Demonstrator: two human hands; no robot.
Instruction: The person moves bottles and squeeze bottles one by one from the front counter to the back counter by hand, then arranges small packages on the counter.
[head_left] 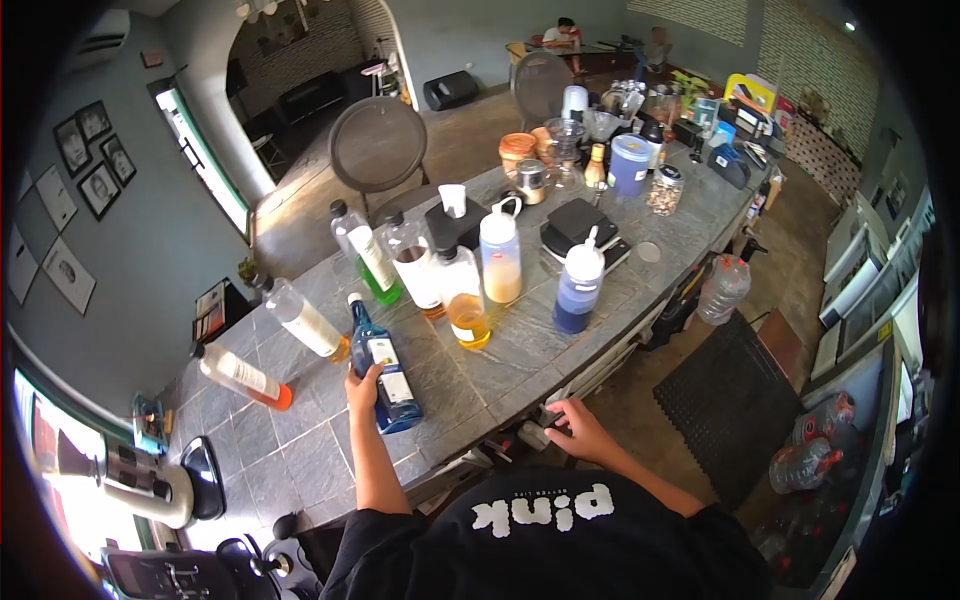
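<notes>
My left hand is wrapped around the lower side of a blue glass bottle with a white label and a pale cap. The bottle stands on the grey tiled counter. Off the counter's near edge is my right hand, its fingers loosely bent and apart, with nothing visible in it. Around the blue bottle stand clear bottles with dark caps: one with green liquid, one with yellow liquid, and one with amber remains.
A bottle with red-orange liquid stands at left. Squeeze bottles, one cream and one blue, flank a black scale. Jars, a blue tub and cups crowd the far end. A grinder is at lower left. A person sits far back.
</notes>
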